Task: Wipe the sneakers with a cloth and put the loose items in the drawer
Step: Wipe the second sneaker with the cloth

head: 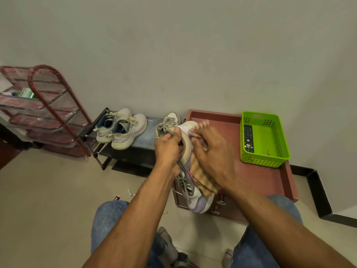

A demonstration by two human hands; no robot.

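Observation:
My left hand (168,147) grips a white and lilac sneaker (195,198) by its toe end, sole turned to the right, held in the air over the edge of a red-brown drawer cabinet (257,176). My right hand (214,155) presses a tan checked cloth (202,178) against the sneaker's side; the hand and cloth are blurred. Its partner sneaker (170,120) stands on the low dark shoe rack (143,144) behind my left hand. A pair of cream sneakers (121,128) stands further left on that rack.
A green plastic basket (270,151) on the cabinet top holds a black remote (247,138) and a small metal item. Small loose items (123,195) lie on the floor by my knees. A red wire rack (38,109) stands at left. Drawer knobs (218,207) show below the sneaker.

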